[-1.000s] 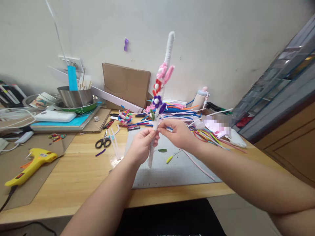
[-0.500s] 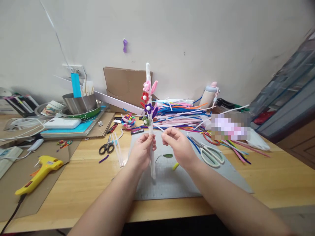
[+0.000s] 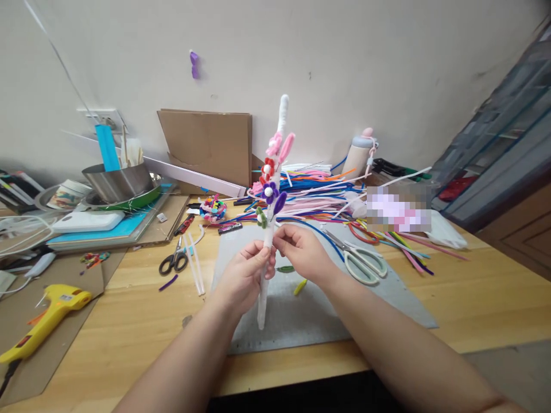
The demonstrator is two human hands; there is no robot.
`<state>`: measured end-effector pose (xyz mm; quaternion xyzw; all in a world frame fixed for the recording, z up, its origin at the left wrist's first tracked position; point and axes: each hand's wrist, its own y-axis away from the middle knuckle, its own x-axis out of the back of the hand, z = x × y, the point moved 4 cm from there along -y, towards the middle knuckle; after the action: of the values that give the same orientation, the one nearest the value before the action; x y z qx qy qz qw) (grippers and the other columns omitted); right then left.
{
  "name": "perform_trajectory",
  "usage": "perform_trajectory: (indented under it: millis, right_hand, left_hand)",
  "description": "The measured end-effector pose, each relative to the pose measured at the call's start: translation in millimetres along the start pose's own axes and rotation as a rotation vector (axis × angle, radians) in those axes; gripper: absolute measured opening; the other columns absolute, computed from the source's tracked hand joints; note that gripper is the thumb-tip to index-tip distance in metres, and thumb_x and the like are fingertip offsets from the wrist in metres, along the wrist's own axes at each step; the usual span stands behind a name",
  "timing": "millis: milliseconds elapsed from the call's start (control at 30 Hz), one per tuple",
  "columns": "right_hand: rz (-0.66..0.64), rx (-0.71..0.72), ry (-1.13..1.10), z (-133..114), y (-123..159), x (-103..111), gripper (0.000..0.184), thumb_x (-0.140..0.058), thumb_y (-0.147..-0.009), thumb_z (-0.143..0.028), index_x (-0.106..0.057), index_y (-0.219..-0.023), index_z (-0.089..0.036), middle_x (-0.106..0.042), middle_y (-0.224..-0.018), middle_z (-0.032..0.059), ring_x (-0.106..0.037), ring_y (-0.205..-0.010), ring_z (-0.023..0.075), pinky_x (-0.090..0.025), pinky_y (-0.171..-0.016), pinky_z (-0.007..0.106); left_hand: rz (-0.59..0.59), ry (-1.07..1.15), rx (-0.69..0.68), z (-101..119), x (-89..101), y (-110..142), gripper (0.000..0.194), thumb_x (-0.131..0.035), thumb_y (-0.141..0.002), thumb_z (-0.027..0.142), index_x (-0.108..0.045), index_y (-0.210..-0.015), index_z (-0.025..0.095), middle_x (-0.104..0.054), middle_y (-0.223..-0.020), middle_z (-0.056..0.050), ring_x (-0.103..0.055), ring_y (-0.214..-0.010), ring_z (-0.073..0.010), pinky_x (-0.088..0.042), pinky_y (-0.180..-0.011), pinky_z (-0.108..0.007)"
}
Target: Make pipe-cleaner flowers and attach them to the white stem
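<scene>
My left hand (image 3: 245,272) is closed around the lower part of a white pipe-cleaner-wrapped stick (image 3: 282,117), which stands nearly upright. Pink (image 3: 274,143), red (image 3: 267,170), purple (image 3: 269,193) and green (image 3: 261,217) pipe cleaner flowers, with pink and purple leaves, sit along it. My right hand (image 3: 303,249) pinches close against the stick, just above the left fingers. The white pipe cleaner strand seen in it earlier is now hidden by the fingers. On the grey mat (image 3: 327,321) below lie a green leaf (image 3: 284,269) and a yellow piece (image 3: 300,287).
White-handled scissors (image 3: 365,267) rest at the mat's right. Bundled pipe cleaners (image 3: 318,192) lie behind. Black scissors (image 3: 173,263), clear glue sticks (image 3: 196,264) and a yellow glue gun (image 3: 55,310) are on the left. A bottle (image 3: 359,155) stands against the wall.
My right hand has moved left and in against the stick. The stick's top has tipped to the right and its lower end to the left. The whole view has shifted slightly.
</scene>
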<state>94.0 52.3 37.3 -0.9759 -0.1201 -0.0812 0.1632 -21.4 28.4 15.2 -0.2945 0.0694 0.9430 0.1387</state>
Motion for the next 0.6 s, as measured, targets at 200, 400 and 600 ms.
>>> perform_trajectory:
  millis: [200, 400, 600]
  right_hand:
    - [0.123, 0.014, -0.044, -1, 10, -5, 0.013, -0.053, -0.079, -0.027, -0.056, -0.072, -0.017, -0.056, -0.065, -0.001, -0.052, -0.061, 0.011, -0.041, -0.057, 0.023]
    - [0.177, -0.043, -0.162, -3, 17, -12, 0.011, -0.054, -0.078, -0.027, -0.056, -0.072, -0.018, -0.057, -0.063, -0.0011, -0.055, -0.059, 0.0119, -0.047, -0.054, 0.025]
    - [0.171, -0.117, -0.215, 2, 16, -16, 0.013, -0.056, -0.076, -0.031, -0.056, -0.072, -0.018, -0.055, -0.057, -0.0027, -0.053, -0.046, 0.0107, -0.047, -0.04, 0.023]
  left_hand:
    - [0.127, -0.02, -0.087, 3, -3.4, 2, 0.019, -0.072, -0.064, 0.027, -0.059, -0.067, 0.012, -0.053, -0.058, 0.001, -0.042, -0.05, -0.0056, -0.029, -0.047, -0.019]
    - [0.168, 0.027, -0.116, -4, -8.8, 4, 0.021, -0.072, -0.064, 0.028, -0.057, -0.065, 0.012, -0.052, -0.059, 0.001, -0.042, -0.052, -0.0064, -0.031, -0.049, -0.02]
    - [0.195, 0.072, -0.096, -12, -8.9, 4, 0.021, -0.071, -0.065, 0.028, -0.057, -0.069, 0.012, -0.051, -0.061, 0.001, -0.042, -0.053, -0.0066, -0.031, -0.05, -0.02]
